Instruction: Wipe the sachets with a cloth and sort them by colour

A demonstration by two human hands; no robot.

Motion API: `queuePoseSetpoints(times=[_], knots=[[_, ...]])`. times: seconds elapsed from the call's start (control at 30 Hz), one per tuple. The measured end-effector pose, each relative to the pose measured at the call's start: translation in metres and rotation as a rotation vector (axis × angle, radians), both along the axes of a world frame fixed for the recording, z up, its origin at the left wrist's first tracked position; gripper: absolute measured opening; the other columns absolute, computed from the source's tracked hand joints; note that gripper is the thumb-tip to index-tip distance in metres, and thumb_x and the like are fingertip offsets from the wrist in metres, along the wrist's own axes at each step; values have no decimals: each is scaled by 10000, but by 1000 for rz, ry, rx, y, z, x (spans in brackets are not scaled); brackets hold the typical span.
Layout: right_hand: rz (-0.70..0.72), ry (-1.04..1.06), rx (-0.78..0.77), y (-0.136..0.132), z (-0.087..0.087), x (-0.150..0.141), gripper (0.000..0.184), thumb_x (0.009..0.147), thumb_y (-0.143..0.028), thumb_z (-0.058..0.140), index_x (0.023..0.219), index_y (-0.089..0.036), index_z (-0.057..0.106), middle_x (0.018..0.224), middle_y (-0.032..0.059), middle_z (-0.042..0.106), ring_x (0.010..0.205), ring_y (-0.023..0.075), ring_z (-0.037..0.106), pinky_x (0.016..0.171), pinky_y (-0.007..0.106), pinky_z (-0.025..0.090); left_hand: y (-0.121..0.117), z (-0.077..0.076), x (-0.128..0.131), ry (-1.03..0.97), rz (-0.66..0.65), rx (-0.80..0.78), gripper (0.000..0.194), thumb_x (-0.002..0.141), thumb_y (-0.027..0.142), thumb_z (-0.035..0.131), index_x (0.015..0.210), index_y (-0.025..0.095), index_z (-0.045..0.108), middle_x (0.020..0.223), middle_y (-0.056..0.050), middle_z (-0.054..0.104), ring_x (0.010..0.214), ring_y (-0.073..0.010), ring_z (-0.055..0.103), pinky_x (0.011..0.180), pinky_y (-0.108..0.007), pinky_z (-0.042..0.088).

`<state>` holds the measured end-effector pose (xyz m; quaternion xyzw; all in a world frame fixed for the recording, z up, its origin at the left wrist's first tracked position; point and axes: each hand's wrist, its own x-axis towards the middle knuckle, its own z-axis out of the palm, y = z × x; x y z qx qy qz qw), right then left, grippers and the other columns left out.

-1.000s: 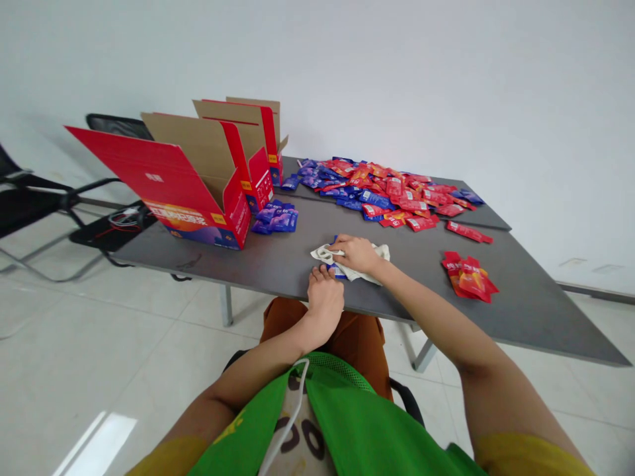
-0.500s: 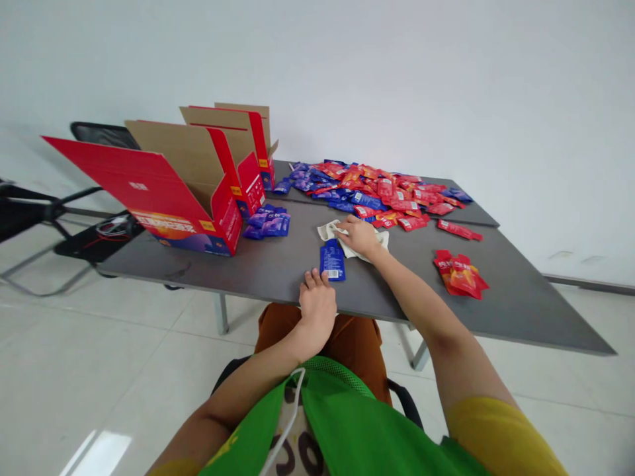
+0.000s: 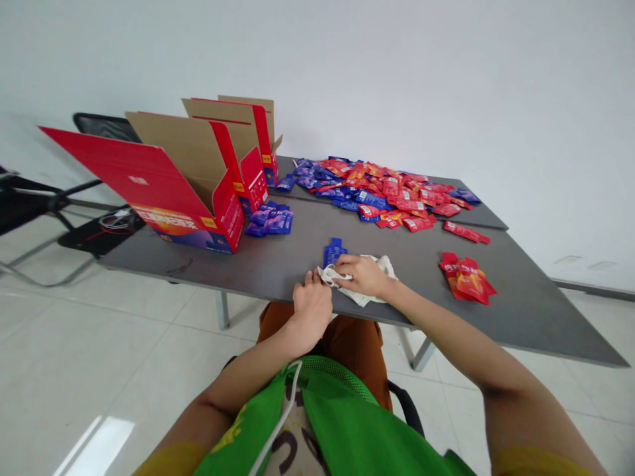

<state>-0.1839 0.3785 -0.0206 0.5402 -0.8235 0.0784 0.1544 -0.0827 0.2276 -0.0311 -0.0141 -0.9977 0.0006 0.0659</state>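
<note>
Cloth (image 3: 364, 281), off-white and bunched, lies near the front edge of the grey surface (image 3: 292, 258), one corner reaching that edge; right hand (image 3: 362, 276) rests on top of it, its fingers (image 3: 347, 264) together and pressed into the folds, though whether they clamp the fabric I cannot tell; left hand (image 3: 311, 305) sits at the front edge, wrist out past it, its fingers (image 3: 308, 277) slightly curled and just beside the cloth's left end, contact unclear; blue sachet (image 3: 335, 252) lies just behind the cloth, its lower end hidden by or touching the fabric; open grey room stretches left of it towards loose blue sachets (image 3: 270, 221) beside the red cartons (image 3: 188, 192), whose flaps stand open; to the right, bare surface separates the hand from a small stack of red sachets (image 3: 466, 281); a mixed red-and-blue heap of sachets (image 3: 381, 192) covers the far side, close to the back edge.
</note>
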Motion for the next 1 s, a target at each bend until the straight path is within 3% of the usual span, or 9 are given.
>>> queuePoseSetpoints(times=[0.13, 0.23, 0.33, 0.5, 0.63, 0.77, 0.87, 1.0], knots=[[-46, 67, 62, -7, 4, -12, 423, 989, -490, 410, 969, -199, 716, 1032, 68, 671, 867, 157, 607, 676, 252, 363, 2, 12, -6, -53, -3, 7, 449, 909, 40, 338, 1228, 74, 651, 1264, -214, 621, 1143, -275, 590, 944, -433, 448], [-109, 102, 88, -15, 4, -21, 453, 1001, -492, 369, 970, -195, 710, 1046, 78, 662, 898, 170, 601, 694, 257, 364, 5, 19, -7, -65, -7, -20, 417, 912, 88, 381, 1210, 106, 672, 1217, -191, 656, 1121, -285, 603, 1102, -539, 268], [-275, 124, 98, -23, 8, -38, 465, 1000, -498, 355, 973, -198, 709, 1060, 87, 652, 905, 185, 604, 689, 264, 368, 7, 19, -4, -16, 4, -39, 437, 920, 108, 375, 1271, 112, 635, 1264, -198, 630, 1156, -307, 582, 1138, -602, 141], [-489, 144, 172, -21, 26, -77, 408, 986, -457, 395, 1088, -214, 707, 1089, 103, 649, 928, 216, 612, 660, 271, 365, 5, 7, -1, -37, 29, -8, 519, 931, 64, 288, 1407, 80, 494, 1424, -211, 498, 1289, -310, 483, 1092, -528, 307], [-387, 156, 129, -2, 37, -77, 367, 970, -440, 451, 1156, -242, 697, 1110, 88, 652, 951, 211, 611, 656, 265, 357, -2, -2, 0, -8, 10, 46, 546, 926, 37, 269, 1414, 146, 488, 1459, -169, 471, 1319, -284, 453, 1046, -512, 380], [-153, 76, -18, 6, 35, -41, 392, 972, -494, 451, 1094, -236, 721, 1087, 60, 669, 906, 169, 622, 670, 251, 365, -9, -8, 0, 10, -32, 28, 537, 935, 45, 279, 1417, 166, 482, 1472, -137, 466, 1330, -270, 431, 1034, -488, 404], [30, -30, 19, 2, 26, -17, 367, 958, -490, 494, 1025, -218, 731, 1039, 53, 683, 872, 149, 627, 676, 234, 369, -11, -10, 0, 28, -66, 8, 491, 943, 59, 290, 1359, 128, 543, 1419, -142, 523, 1305, -270, 446, 1060, -472, 385], [21, -75, 112, -8, 20, -15, 317, 944, -460, 530, 998, -220, 730, 1036, 47, 683, 851, 146, 628, 643, 229, 353, -12, -6, 1, 38, -85, 1, 471, 939, 70, 300, 1311, 121, 585, 1383, -156, 553, 1281, -285, 460, 1062, -505, 374]])
